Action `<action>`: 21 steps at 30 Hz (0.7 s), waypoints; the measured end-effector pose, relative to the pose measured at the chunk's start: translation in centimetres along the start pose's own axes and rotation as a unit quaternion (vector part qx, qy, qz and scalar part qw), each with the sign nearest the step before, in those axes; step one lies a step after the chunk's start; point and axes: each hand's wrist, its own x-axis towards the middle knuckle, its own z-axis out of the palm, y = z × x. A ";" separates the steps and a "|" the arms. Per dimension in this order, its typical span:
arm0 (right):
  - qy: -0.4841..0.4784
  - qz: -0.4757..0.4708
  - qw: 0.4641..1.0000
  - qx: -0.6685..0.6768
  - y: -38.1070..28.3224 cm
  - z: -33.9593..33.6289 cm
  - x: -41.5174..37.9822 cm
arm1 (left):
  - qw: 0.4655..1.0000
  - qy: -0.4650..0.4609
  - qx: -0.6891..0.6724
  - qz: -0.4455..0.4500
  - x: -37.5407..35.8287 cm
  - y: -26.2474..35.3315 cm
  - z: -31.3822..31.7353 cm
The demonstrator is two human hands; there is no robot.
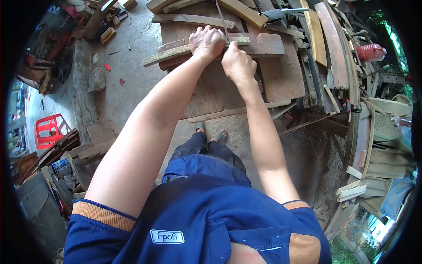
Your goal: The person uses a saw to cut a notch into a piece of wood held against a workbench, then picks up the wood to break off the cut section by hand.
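A thin saw blade (221,16) points away from me, its near end at my right hand (238,62), whose fingers are wrapped round the handle. To the left of it, my left hand (207,42) presses down on a narrow wooden strip (169,55), fingers curled over it. The strip runs crosswise and reaches past both sides of my left hand. Behind and under it lie thicker wood blocks (269,44) on a low wooden bench (209,90). The blade meets the strip between my hands; the exact contact point is too small to tell.
Long boards (332,44) are piled at the right, with a red liquid bottle (371,53) beyond them. A red plastic chair (49,131) stands at the far left. Scrap wood and a blue can (60,166) lie at the lower left. My feet are just before the bench.
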 end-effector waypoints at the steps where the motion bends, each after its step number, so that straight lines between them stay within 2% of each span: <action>1: 0.001 0.002 1.000 -0.001 0.2 0.1 -0.4 | 1.000 0.000 -0.001 0.002 -0.2 0.0 0.3; 3: 0.013 -0.010 1.000 -0.001 0.5 0.2 -2.1 | 1.000 0.020 -0.013 0.012 0.0 -0.2 0.5; 6: -0.055 0.025 0.998 -0.007 0.9 -1.0 -6.9 | 0.999 0.033 0.006 0.035 -0.2 -0.5 0.3; 10: -0.018 0.000 1.000 -0.001 0.6 -0.4 -3.1 | 0.999 0.037 -0.008 0.015 -0.1 -0.3 0.4; 12: -0.010 0.002 1.000 0.000 0.0 -0.2 -0.4 | 1.000 0.007 -0.013 0.008 -0.2 0.0 -0.1; 19: -0.039 0.007 0.999 0.003 0.9 -0.9 -7.1 | 0.999 0.034 0.010 0.022 -0.1 -0.5 0.3; 21: -0.018 -0.009 1.000 -0.001 0.8 -0.4 -4.5 | 0.999 0.023 0.007 0.023 -0.3 -0.1 -0.2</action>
